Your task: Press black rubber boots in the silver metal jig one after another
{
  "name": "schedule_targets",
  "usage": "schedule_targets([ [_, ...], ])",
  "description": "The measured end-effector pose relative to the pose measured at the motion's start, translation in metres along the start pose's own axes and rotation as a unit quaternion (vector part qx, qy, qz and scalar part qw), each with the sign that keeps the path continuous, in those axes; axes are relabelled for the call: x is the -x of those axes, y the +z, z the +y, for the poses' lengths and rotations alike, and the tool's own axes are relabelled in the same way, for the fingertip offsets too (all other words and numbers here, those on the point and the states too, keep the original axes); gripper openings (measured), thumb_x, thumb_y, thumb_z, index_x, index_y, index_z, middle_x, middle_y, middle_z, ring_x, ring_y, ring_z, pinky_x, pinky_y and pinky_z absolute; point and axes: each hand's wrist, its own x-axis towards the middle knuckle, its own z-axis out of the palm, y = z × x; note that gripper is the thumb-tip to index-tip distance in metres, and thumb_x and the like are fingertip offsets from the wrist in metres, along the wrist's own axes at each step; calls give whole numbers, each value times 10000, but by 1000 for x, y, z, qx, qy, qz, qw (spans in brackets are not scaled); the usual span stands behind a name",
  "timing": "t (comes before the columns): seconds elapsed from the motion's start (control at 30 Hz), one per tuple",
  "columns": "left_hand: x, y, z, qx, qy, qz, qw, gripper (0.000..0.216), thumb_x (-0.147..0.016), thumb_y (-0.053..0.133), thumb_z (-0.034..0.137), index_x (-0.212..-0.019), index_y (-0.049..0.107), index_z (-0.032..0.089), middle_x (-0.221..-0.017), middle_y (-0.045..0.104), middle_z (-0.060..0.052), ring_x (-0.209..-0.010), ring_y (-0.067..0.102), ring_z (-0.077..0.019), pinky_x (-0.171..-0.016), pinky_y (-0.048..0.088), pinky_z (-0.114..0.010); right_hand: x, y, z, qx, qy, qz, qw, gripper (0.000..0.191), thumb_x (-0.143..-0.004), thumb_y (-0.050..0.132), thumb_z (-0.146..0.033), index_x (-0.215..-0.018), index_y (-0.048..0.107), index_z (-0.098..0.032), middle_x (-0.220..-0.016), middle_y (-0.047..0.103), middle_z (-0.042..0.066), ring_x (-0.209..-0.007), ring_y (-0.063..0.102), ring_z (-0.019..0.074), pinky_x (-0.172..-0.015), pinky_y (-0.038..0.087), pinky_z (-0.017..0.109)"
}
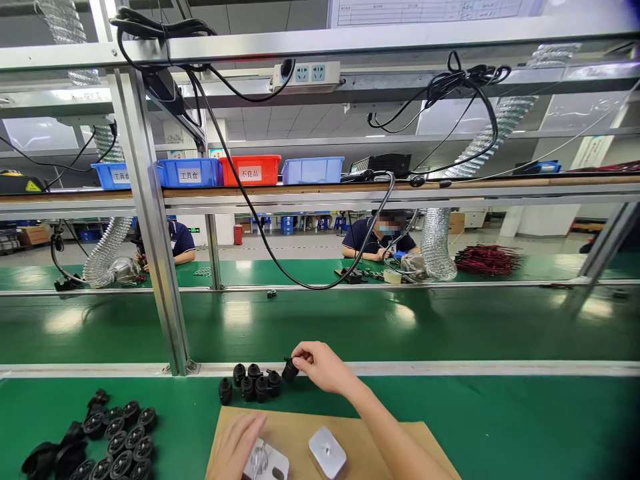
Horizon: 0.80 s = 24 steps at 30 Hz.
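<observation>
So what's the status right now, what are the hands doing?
Right hand fingers pinching a small black part beside the black parts cluster. Left hand resting on a white block. Nothing between them.

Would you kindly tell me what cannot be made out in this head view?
- Black part in the right hand: fingers cover its top, so its shape is unclear.
- White block under the left hand: palm and the lower edge cut it off.
- Black rings, lower left: the heap runs off the edge.
- Bin labels: too small to read.
</observation>
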Motion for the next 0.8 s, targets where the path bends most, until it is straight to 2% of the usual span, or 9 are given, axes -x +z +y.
schedule_targets([
  [0.07, 1, -4, 7, -16, -19, 19, 1000, 930, -757, 755, 286, -1641, 467, 319, -1622, 565, -132, -1504, 497, -452, -1238, 413, -562, 2, -8, -1, -30, 0, -11, 999, 219, -1004, 572, -259, -1011, 773, -173, -925, 793, 56, -798, 696, 182, -675, 478, 251],
  [0.17, 1, -4, 13, 29, -52, 21, 998, 1002, -715, 750, 251, -1656, 426, 368, -1545, 627, -103, -1431, 568, -430, -1149, 501, -515, 7, -15, -9, -53, 7, -18, 998, 263, -991, 607, -346, -943, 786, -159, -869, 790, 67, -758, 678, 186, -640, 465, 253],
  [0.27, 2, 1, 5, 85, -41, -4, 996, 905, -816, 768, 393, -1654, 427, 380, -1401, 692, -81, -1192, 688, -357, -1055, 545, -466, 14, -17, -24, -57, 9, -23, 998, 298, -955, 660, -403, -842, 784, -156, -780, 769, 63, -695, 643, 184, -596, 424, 260],
  [0.37, 4, 7, -10, 126, 1, -12, 992, 896, -921, 708, 605, -1689, 355, 308, -1336, 689, -111, -962, 680, -269, -916, 556, -397, 23, -14, -40, -56, -3, -35, 998, 237, -901, 713, -365, -790, 786, -168, -753, 767, 47, -681, 636, 178, -588, 405, 259],
  [0.43, 6, 10, -19, 147, 10, 9, 989, 878, -973, 638, 672, -1697, 328, 284, -1344, 667, -123, -995, 666, -265, -936, 534, -389, 28, -11, -51, -57, -16, -48, 997, 203, -882, 729, -343, -780, 792, -179, -744, 771, 34, -675, 639, 174, -582, 395, 257],
  [0.53, 6, 11, -23, 175, -19, 38, 984, 801, -1017, 614, 636, -1687, 342, 290, -1386, 641, -124, -1172, 653, -297, -1049, 496, -410, 35, -5, -65, -58, -45, -72, 995, 154, -870, 746, -319, -794, 812, -203, -730, 771, 13, -671, 643, 169, -584, 382, 255],
  [0.63, 6, 10, -20, 190, -38, 36, 980, 758, -1024, 632, 593, -1672, 365, 303, -1433, 635, -122, -1272, 636, -311, -1112, 473, -419, 38, 2, -75, -54, -76, -91, 991, 98, -853, 768, -286, -805, 823, -221, -717, 764, -7, -666, 635, 160, -592, 370, 254],
  [0.8, 6, 8, -16, 178, -43, 23, 983, 769, -1022, 619, 617, -1674, 357, 305, -1486, 630, -125, -1355, 608, -320, -1210, 427, -443, 39, 12, -79, -33, -102, -105, 989, 94, -860, 789, -307, -820, 832, -234, -737, 779, -8, -662, 619, 154, -596, 344, 259],
])
